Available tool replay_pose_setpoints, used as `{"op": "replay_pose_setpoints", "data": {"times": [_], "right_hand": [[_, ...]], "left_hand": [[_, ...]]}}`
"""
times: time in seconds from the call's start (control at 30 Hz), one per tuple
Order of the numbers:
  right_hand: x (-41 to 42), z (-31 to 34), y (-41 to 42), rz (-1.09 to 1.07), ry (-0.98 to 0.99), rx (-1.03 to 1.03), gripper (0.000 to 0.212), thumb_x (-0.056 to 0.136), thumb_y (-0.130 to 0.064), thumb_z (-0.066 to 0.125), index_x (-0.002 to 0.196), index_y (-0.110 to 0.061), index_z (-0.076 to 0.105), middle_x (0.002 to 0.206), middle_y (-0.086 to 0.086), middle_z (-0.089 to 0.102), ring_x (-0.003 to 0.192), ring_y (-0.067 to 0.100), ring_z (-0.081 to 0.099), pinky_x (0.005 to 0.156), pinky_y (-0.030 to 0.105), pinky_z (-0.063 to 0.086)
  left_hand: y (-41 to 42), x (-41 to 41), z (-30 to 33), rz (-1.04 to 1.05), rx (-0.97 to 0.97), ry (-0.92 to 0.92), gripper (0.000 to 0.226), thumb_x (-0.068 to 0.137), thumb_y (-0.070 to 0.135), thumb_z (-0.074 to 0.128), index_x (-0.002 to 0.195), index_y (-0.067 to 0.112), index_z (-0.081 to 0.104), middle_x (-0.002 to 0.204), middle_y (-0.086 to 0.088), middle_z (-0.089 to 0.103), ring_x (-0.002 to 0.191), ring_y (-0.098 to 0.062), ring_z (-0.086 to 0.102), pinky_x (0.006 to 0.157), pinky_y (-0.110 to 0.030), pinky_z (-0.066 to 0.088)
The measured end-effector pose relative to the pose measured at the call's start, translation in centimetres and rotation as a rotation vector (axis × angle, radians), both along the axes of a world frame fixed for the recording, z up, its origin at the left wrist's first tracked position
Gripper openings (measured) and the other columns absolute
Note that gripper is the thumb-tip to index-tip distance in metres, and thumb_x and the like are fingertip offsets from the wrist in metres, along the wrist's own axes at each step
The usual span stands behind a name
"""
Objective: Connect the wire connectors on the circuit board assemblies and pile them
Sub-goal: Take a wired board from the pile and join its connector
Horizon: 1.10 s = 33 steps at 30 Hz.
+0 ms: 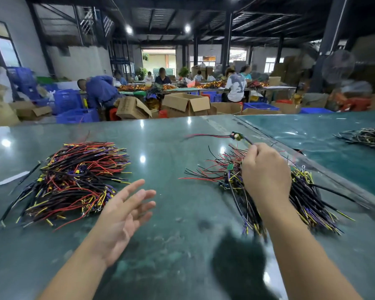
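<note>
**One assembly lifted clear of the heap**

The right hand (pixel 265 174) pinched a black lead, holding a circuit board assembly (pixel 236 135) aloft above the unsorted pile (pixel 299 191), likely to untangle it. The left hand (pixel 126 215) hovered over the surface (pixel 178 148), fingers apart, holding nothing, apparently ready to take a connector. The other pile (pixel 78 178) lay to the left.

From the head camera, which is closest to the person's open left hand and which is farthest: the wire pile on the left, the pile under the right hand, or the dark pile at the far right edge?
Measured from the left hand:
1. Left wire pile, just beside it on the left.
2. Right wire pile, across the table beneath the right hand.
3. Dark pile, at the far right edge.
</note>
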State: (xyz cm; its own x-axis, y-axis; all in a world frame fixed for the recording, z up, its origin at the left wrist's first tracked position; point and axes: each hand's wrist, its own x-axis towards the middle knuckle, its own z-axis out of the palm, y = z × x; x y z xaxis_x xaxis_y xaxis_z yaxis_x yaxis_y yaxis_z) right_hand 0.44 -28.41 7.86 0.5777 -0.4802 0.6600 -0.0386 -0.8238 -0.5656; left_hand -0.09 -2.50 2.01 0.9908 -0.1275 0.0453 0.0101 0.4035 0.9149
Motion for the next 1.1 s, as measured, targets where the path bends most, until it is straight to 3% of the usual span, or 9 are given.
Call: {"op": "replay_pose_setpoints", "data": {"times": [0.17, 0.27, 0.37, 0.47, 0.6, 0.7, 0.8, 0.93, 1.1], "right_hand": [[1.5, -0.2, -6.6, -0.313, 0.204, 0.140, 0.040, 0.090, -0.012, 0.043, 0.127, -0.013, 0.056, 0.122, 0.021, 0.057, 0.112, 0.038, 0.051, 0.094, 0.045, 0.037], [1.9, -2.0, -7.3, -0.434, 0.471, 0.186, 0.038, 0.088, -0.013, 0.045, 0.124, -0.011, 0.056, 0.133, 0.018, 0.049, 0.124, 0.037, 0.036, 0.101, 0.046, 0.027], [2.0, -2.9, -5.8, -0.453, 0.420, 0.143, 0.037, 0.081, -0.010, 0.048, 0.116, -0.010, 0.060, 0.137, 0.020, 0.040, 0.126, 0.035, 0.027, 0.109, 0.049, 0.018], [2.3, -2.8, -3.0, -0.313, 0.139, -0.070, 0.034, 0.077, -0.010, 0.056, 0.109, -0.012, 0.065, 0.132, 0.016, 0.046, 0.120, 0.030, 0.027, 0.104, 0.050, 0.020], [2.4, -4.4, 3.0, 0.119, -0.001, -0.182, 0.023, 0.076, -0.012, 0.066, 0.098, -0.018, 0.071, 0.121, 0.009, 0.055, 0.116, 0.026, 0.029, 0.099, 0.044, 0.024], [2.4, -7.4, 6.6, 0.413, 0.141, -0.181, 0.021, 0.078, -0.009, 0.062, 0.095, -0.018, 0.072, 0.118, 0.005, 0.057, 0.113, 0.027, 0.037, 0.099, 0.032, 0.027], [2.8, -9.7, 7.8, 0.612, 0.281, -0.209, 0.023, 0.085, -0.011, 0.055, 0.099, -0.020, 0.071, 0.119, -0.003, 0.052, 0.113, 0.020, 0.035, 0.096, 0.025, 0.031], [3.0, -9.7, 7.6, 0.718, 0.294, -0.116, 0.021, 0.087, -0.009, 0.055, 0.093, -0.020, 0.071, 0.104, -0.012, 0.046, 0.107, 0.014, 0.036, 0.086, 0.016, 0.026], [2.7, -9.4, 8.0, 0.747, 0.325, -0.035, 0.025, 0.087, -0.007, 0.052, 0.091, -0.022, 0.071, 0.101, -0.015, 0.046, 0.103, 0.008, 0.035, 0.081, 0.012, 0.023]], "left_hand": [[0.2, 0.3, 0.1, -0.018, -0.036, 0.012, 0.042, 0.072, 0.025, 0.060, 0.113, 0.019, 0.061, 0.089, -0.003, 0.072, 0.068, -0.012, 0.068, 0.063, -0.023, 0.056], [0.4, 0.3, 0.1, -0.024, -0.044, 0.022, 0.039, 0.073, 0.025, 0.060, 0.111, 0.019, 0.062, 0.088, -0.004, 0.072, 0.068, -0.013, 0.067, 0.063, -0.024, 0.056], [0.4, 0.5, 0.0, 0.012, -0.002, 0.026, 0.031, 0.076, 0.022, 0.062, 0.106, 0.019, 0.065, 0.087, -0.003, 0.072, 0.069, -0.012, 0.067, 0.068, -0.027, 0.055], [0.4, 1.0, -0.3, 0.269, 0.194, -0.054, 0.016, 0.088, 0.005, 0.060, 0.096, 0.018, 0.066, 0.083, -0.001, 0.071, 0.068, -0.010, 0.063, 0.068, -0.023, 0.048], [2.1, 2.2, -1.0, 0.718, 0.759, -0.273, 0.028, 0.083, -0.001, 0.062, 0.079, 0.026, 0.067, 0.085, 0.003, 0.068, 0.082, -0.019, 0.061, 0.075, -0.024, 0.046], [4.4, 3.4, -2.0, 0.845, 1.184, -0.245, 0.028, 0.082, 0.009, 0.063, 0.106, 0.019, 0.071, 0.124, -0.007, 0.061, 0.115, -0.030, 0.048, 0.100, -0.035, 0.030], [5.6, 3.7, -2.7, 0.643, 1.455, 0.047, 0.053, 0.088, 0.028, 0.055, 0.140, 0.030, 0.044, 0.157, -0.001, 0.023, 0.135, -0.033, 0.022, 0.110, -0.037, 0.024], [5.9, 3.7, -3.1, 0.674, 1.546, 0.044, 0.054, 0.085, 0.038, 0.060, 0.136, 0.035, 0.043, 0.151, 0.003, 0.032, 0.127, -0.031, 0.030, 0.102, -0.037, 0.032], [5.5, 2.7, -2.5, 0.824, 1.489, -0.022, 0.016, 0.087, 0.024, 0.061, 0.088, 0.039, 0.064, 0.103, 0.006, 0.064, 0.106, -0.026, 0.049, 0.086, -0.038, 0.034]]}}
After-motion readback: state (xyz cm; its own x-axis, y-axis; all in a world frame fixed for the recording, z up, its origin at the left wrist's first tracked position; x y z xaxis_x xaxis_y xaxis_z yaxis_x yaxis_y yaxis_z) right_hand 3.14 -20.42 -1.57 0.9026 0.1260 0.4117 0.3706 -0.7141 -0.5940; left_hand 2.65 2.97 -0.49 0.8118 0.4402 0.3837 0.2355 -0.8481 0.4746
